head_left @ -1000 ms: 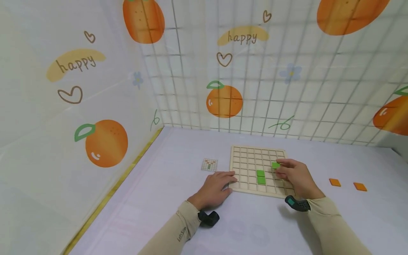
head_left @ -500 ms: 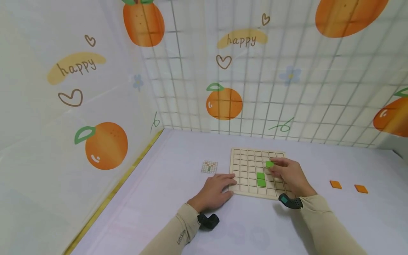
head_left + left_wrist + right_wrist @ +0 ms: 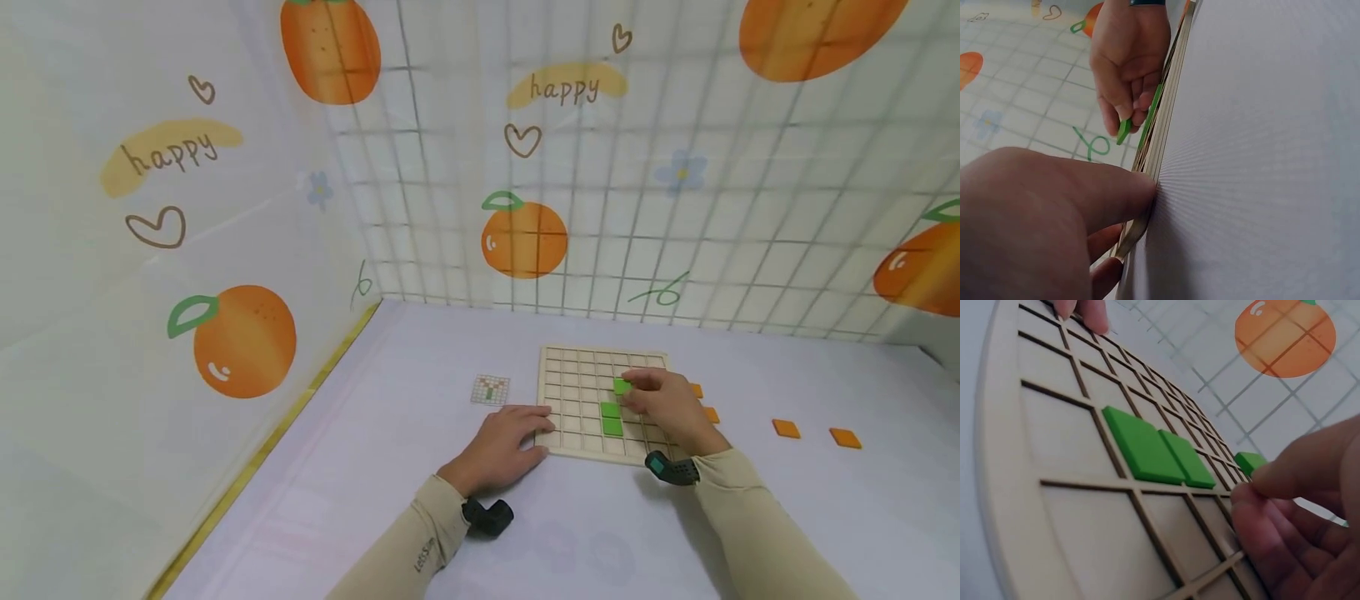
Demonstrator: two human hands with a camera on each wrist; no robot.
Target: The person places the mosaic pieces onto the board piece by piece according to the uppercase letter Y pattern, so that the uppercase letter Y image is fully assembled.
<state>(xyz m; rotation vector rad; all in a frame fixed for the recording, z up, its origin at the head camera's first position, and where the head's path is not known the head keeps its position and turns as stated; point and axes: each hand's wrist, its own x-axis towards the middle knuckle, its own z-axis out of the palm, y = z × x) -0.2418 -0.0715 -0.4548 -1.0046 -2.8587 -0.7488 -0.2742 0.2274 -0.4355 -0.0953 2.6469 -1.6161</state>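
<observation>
My right hand (image 3: 670, 406) pinches a green square tile (image 3: 620, 386) between thumb and fingertips, above the wooden grid board (image 3: 573, 404). In the right wrist view the held tile (image 3: 1249, 462) is tilted and apart from the board's surface. Two other green tiles, a nearer one (image 3: 612, 427) and a farther one (image 3: 611, 410), lie in adjoining cells. At the board's near left corner rests my left hand (image 3: 504, 450), its fingers extended onto the left edge. The left wrist view has its thumb (image 3: 1116, 190) touching the front edge.
A small card (image 3: 491, 389) printed with a coloured grid pattern lies left of the board. Orange tiles lie on the right: one (image 3: 786, 428) and another (image 3: 845, 437) out on the table, with two more partly behind my right hand. A printed curtain (image 3: 450, 250) stands behind.
My right hand has moved left over the board with the green tile, toward the column of the two laid tiles. Orange tiles behind that hand have come into sight. My left hand stays put.
</observation>
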